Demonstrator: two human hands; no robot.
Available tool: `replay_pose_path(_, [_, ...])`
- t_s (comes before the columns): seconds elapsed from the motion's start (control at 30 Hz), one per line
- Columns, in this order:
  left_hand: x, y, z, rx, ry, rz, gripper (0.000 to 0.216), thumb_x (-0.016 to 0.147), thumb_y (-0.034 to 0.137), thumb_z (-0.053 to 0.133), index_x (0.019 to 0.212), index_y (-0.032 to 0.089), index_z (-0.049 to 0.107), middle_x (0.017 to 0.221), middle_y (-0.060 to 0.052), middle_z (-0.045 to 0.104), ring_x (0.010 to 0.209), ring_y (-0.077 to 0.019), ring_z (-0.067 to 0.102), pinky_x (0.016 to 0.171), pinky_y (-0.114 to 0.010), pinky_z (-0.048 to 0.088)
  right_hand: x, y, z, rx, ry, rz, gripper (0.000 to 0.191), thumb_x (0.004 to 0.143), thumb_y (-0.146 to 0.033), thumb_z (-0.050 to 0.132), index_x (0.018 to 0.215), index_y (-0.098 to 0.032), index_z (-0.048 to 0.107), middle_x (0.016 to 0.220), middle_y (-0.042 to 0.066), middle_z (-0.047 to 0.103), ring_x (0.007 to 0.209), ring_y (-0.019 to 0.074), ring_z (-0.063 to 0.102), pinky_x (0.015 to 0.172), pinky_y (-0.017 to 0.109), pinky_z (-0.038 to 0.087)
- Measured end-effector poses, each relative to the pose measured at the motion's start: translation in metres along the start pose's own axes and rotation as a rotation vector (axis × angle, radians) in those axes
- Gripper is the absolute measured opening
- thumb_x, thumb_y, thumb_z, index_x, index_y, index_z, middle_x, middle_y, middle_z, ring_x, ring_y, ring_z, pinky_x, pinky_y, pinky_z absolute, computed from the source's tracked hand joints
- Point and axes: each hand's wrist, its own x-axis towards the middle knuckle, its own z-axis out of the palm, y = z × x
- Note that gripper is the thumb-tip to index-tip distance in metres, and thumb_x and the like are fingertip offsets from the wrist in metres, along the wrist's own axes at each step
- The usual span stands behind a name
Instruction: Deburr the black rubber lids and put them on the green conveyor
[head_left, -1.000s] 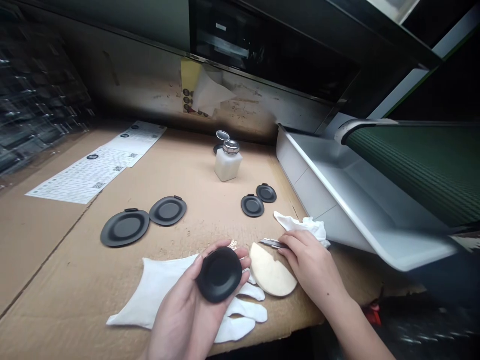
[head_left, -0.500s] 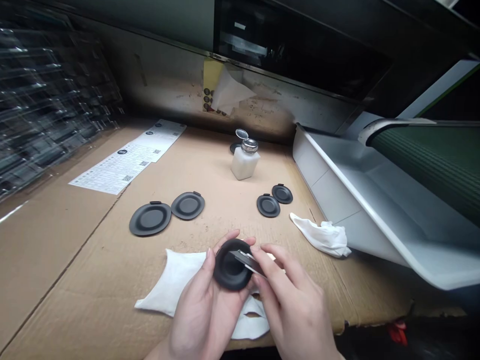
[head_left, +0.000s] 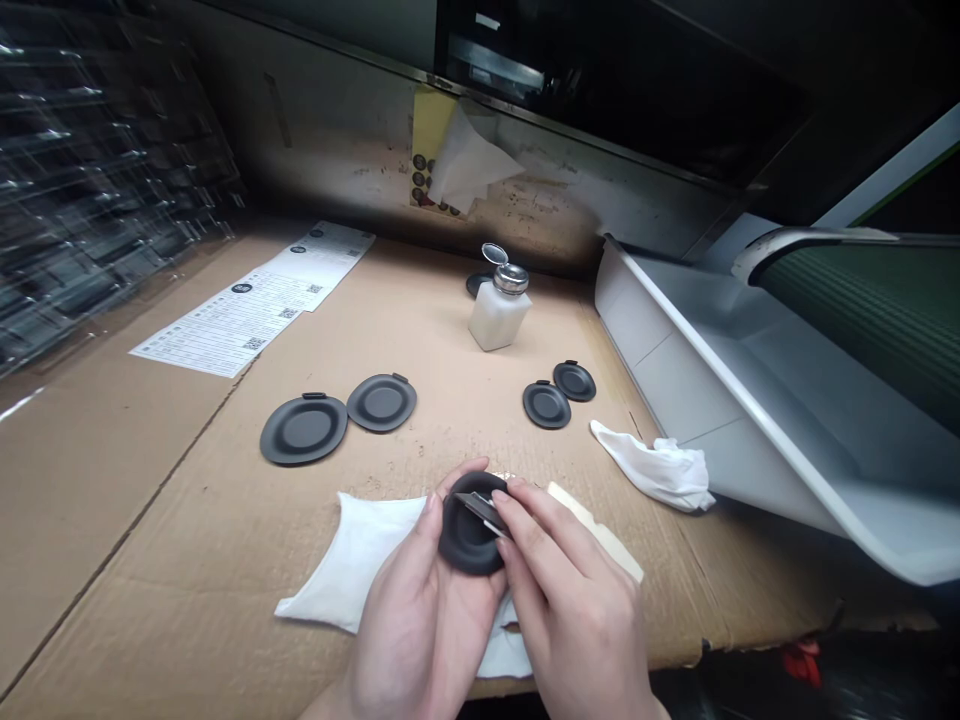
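My left hand (head_left: 420,610) is closed round a black round disc (head_left: 466,540), held just above a white glove (head_left: 360,570) that lies on the cardboard. My right hand (head_left: 570,610) pinches a small metal blade (head_left: 480,511) and lays its tip on the disc's face. A pale round pad (head_left: 596,535) sits partly hidden behind my right hand.
Two large black discs (head_left: 304,430) (head_left: 381,402) and two small ones (head_left: 546,404) (head_left: 574,381) lie on the cardboard sheet (head_left: 150,520). A white dispenser bottle (head_left: 497,310) stands behind them. A crumpled white cloth (head_left: 660,470) lies by a grey trough (head_left: 750,400). Printed label sheets (head_left: 247,315) lie at left.
My right hand picked up the blade from beside the cloth and brought it onto the disc in my left hand. The view has shifted slightly.
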Motion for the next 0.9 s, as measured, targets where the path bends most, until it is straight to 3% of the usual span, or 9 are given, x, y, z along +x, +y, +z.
replay_pose_path(0.9, [-0.0013, -0.0018, 0.0, 0.026, -0.028, 0.001, 0.031, 0.089, 0.034, 0.042, 0.107, 0.017, 0.06, 0.11, -0.008, 0.064, 0.116, -0.0232, 0.049, 0.104, -0.039, 0.029, -0.0012, 0.0062, -0.0065, 0.09, -0.049, -0.062, 0.033, 0.082, -0.008, 0.05, 0.109, -0.019, 0.064, 0.113, 0.007, 0.062, 0.09, 0.0193, 0.061, 0.082, 0.033, 0.052])
